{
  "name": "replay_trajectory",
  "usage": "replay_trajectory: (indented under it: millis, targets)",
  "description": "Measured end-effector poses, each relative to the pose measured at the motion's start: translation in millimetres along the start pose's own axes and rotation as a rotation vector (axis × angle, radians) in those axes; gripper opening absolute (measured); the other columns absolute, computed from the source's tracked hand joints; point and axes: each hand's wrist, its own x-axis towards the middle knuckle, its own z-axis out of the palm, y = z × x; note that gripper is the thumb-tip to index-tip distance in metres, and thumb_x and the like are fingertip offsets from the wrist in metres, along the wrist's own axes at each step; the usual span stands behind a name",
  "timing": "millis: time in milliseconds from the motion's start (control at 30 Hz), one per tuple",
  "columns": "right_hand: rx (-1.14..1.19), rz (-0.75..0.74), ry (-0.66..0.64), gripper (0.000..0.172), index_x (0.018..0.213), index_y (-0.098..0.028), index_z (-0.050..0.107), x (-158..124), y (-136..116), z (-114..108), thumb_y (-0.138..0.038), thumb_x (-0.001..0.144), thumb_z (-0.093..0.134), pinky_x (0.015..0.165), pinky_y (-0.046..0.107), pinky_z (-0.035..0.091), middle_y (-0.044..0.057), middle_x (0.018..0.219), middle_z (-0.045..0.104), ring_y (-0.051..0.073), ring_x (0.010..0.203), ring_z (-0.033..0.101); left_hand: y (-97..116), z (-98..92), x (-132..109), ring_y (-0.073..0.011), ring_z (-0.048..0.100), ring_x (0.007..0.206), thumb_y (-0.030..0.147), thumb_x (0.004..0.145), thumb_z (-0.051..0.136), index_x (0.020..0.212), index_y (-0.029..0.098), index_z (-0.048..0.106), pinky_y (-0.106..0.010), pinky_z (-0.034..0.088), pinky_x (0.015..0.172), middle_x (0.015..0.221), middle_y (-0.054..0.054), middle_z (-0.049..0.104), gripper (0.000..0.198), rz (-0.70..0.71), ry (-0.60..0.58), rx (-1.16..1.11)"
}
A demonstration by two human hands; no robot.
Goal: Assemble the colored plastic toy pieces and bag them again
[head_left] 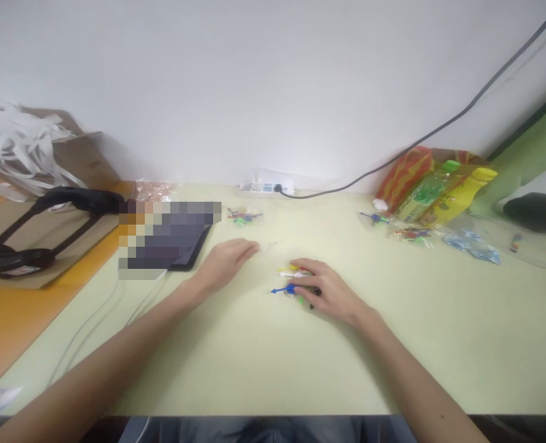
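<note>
My left hand (226, 261) lies palm down on the pale table (263, 363), fingers stretched toward a thin clear plastic wrapper (269, 248) at its fingertips. My right hand (327, 289) rests on a small cluster of coloured toy pieces (291, 280): yellow, white, green and a blue piece with a pointed stem sticking out to the left. Its fingers curl over these pieces; how firmly they grip is unclear.
A tablet (180, 243) with white cables lies at the left. Black headphones (32, 234) sit on cardboard. A power strip (268, 186) stands at the wall. Small toy bags (244, 215) and colourful snack packets (434, 184) lie toward the back and right.
</note>
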Motion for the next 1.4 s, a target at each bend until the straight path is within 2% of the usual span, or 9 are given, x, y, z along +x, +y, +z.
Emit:
replay_trajectory:
  millis: [133,300,367,433,533,667,800,1133,1400]
  targets:
    - [0.010,0.006,-0.004,0.026,0.117,-0.031,0.076,0.6,-0.3,-0.4,-0.034,0.099,0.057,0.110,0.047,0.047,0.007,0.144,0.060,0.027,0.130,0.058,3.5,-29.6,22.5,-0.0143,0.063,0.055,0.059,0.100,0.044,0.105,0.019,0.070,-0.025,0.052,0.062,0.071,-0.002,0.071,0.048,-0.203,0.067,-0.223]
    - [0.015,0.011,0.014,0.025,0.116,-0.031,0.076,-0.1,-3.0,-1.4,-0.033,0.099,0.058,0.110,0.047,0.047,0.006,0.144,0.060,0.026,0.129,0.059,-11.8,-44.4,67.4,-0.0132,0.057,0.046,0.061,0.100,0.043,0.108,0.018,0.071,-0.025,0.044,0.052,0.067,-0.003,0.070,0.052,-0.210,-0.131,-0.147]
    - [0.012,0.012,0.014,0.025,0.116,-0.032,0.077,-0.5,-3.5,-1.7,-0.032,0.099,0.058,0.109,0.047,0.048,0.006,0.144,0.060,0.026,0.129,0.059,-17.8,-40.8,78.8,-0.0164,0.064,0.057,0.058,0.101,0.042,0.124,0.021,0.066,-0.027,0.049,0.061,0.081,-0.006,0.074,0.050,-0.164,-0.153,-0.036]
    - [0.007,0.012,0.015,0.025,0.116,-0.032,0.077,-0.5,-3.4,-1.8,-0.032,0.099,0.059,0.108,0.047,0.049,0.006,0.143,0.060,0.026,0.129,0.059,-18.2,-32.3,80.5,-0.0244,0.070,0.090,0.052,0.102,0.044,0.137,0.022,0.059,-0.035,0.053,0.081,0.109,-0.011,0.073,0.048,-0.080,-0.035,0.135]
    - [0.003,0.008,0.019,0.025,0.116,-0.031,0.077,0.2,-2.5,-1.3,-0.032,0.098,0.060,0.108,0.046,0.049,0.007,0.143,0.061,0.026,0.129,0.059,-6.1,-10.8,61.4,-0.0299,0.057,0.125,0.040,0.105,0.039,0.141,0.019,0.055,-0.044,0.045,0.107,0.133,-0.014,0.063,0.045,0.039,0.114,0.243]
    - [0.000,-0.003,0.006,0.025,0.116,-0.031,0.076,0.8,-1.4,-0.7,-0.031,0.098,0.059,0.108,0.046,0.048,0.007,0.144,0.060,0.026,0.129,0.059,18.3,25.5,17.1,-0.0265,0.054,0.132,0.037,0.106,0.036,0.141,0.023,0.056,-0.043,0.042,0.114,0.142,-0.011,0.059,0.043,0.185,-0.108,0.141]
    - [0.002,0.002,-0.004,0.027,0.119,-0.031,0.075,-0.1,-1.4,-0.3,-0.031,0.099,0.058,0.110,0.047,0.046,0.007,0.145,0.059,0.027,0.133,0.056,23.5,45.5,-1.0,-0.0296,0.028,0.154,0.042,0.108,0.029,0.157,0.034,0.036,-0.052,0.025,0.124,0.166,-0.004,0.032,0.050,0.248,-0.265,0.198]
    - [0.028,0.015,0.004,0.026,0.119,-0.032,0.076,-0.6,-2.5,-0.5,-0.032,0.098,0.059,0.110,0.047,0.047,0.007,0.144,0.060,0.026,0.129,0.058,1.3,29.3,6.9,-0.0310,0.029,0.152,0.051,0.106,0.033,0.148,0.032,0.048,-0.053,0.024,0.123,0.159,-0.006,0.042,0.049,0.233,-0.255,0.203]
    - [0.073,0.041,0.017,0.022,0.111,-0.030,0.079,-0.1,-2.9,-0.9,-0.032,0.097,0.063,0.112,0.047,0.045,0.008,0.144,0.060,0.027,0.132,0.056,-35.7,19.5,20.9,-0.0290,0.025,0.155,0.049,0.107,0.034,0.154,0.035,0.042,-0.054,0.016,0.126,0.164,-0.003,0.037,0.050,0.299,-0.310,0.208]
